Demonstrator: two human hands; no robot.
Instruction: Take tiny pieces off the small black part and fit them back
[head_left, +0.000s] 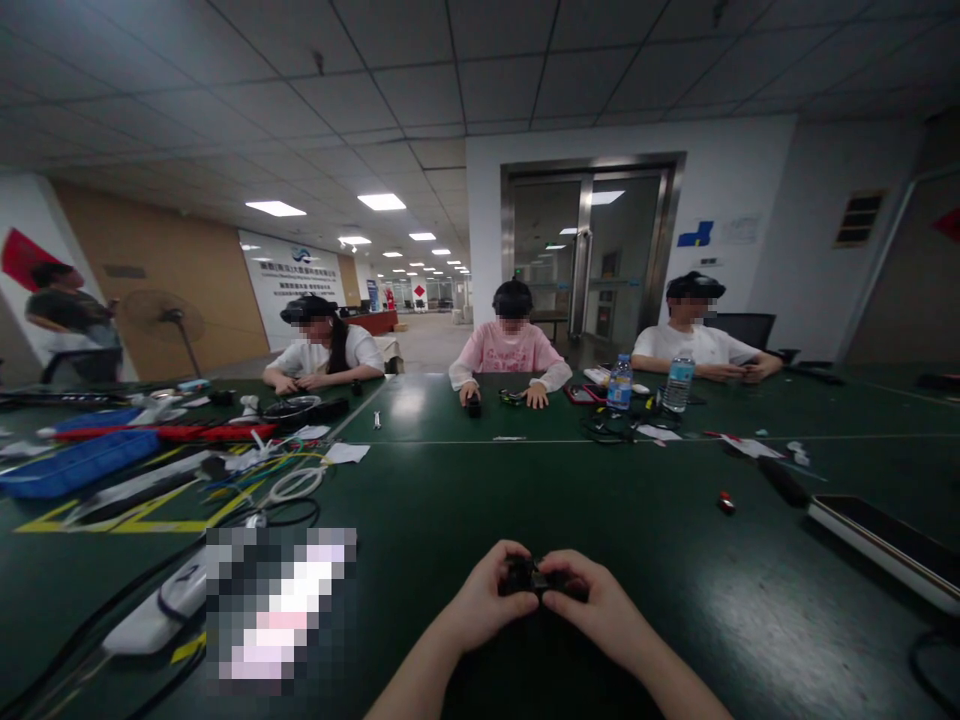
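A: Where is the thing being handled?

B: The small dark object [538, 580] sits between the 2 hands, low in the view and slightly right of its middle, over the green table [420, 505]. I can't tell whether its underside touches the tabletop.

A: How do the hands stand?

B: The left hand [487, 592] grips its left end, thumb on the near side, fingers curled around the far side. The right hand [594, 600] mirrors that at the right end. Both grips are narrow, and the 2 thumb tips almost meet.

A: Which hand is nearer to it?

B: Neither, since both touch it. It lies to the right of the left palm and to the left of the right palm.

A: And its long axis?

B: Crosswise, from hand to hand, I'd judge. Fingers cover much of it, so whether it is 1 piece or 2 held together, I cannot tell.

A: What lies around?

B: A small red-topped piece [725, 502] is ahead and to the right, well apart from the right hand. A white power strip [154, 615] lies well off to the left. Neither is touched.
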